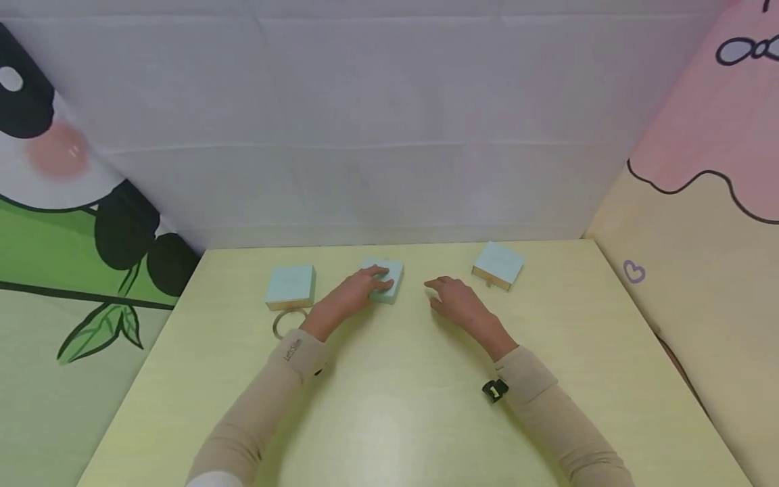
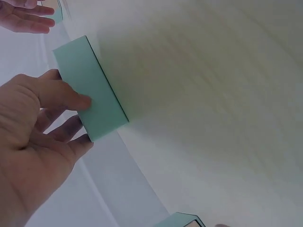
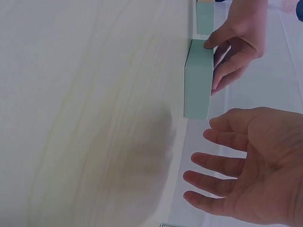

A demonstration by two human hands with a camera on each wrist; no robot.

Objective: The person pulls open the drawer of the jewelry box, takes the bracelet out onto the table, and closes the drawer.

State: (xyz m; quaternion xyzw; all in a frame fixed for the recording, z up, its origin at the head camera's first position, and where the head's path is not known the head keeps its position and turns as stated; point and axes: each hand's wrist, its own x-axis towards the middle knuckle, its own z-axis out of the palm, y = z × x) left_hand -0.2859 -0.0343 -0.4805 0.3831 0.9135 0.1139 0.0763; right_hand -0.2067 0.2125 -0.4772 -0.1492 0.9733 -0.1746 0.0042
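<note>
A light-blue box (image 1: 393, 279) lies flat near the back of the table, at its middle. My left hand (image 1: 349, 297) grips it from above. In the left wrist view, the thumb of that hand (image 2: 35, 142) presses on a pale green-blue side of the box (image 2: 90, 87), with the other fingers behind its far edge. To the right of this box, my right hand (image 1: 462, 308) hovers over the table, holding nothing. The right wrist view has the right hand (image 3: 255, 165) with its fingers spread, apart from the box (image 3: 199, 80).
Another light-blue box (image 1: 291, 285) stands to the left, with a thin ring (image 1: 276, 326) before it. A third box (image 1: 499, 264), with a small pull tab, sits angled at the back right. Behind the pale table (image 1: 389, 406) hangs a white cloth (image 1: 389, 122).
</note>
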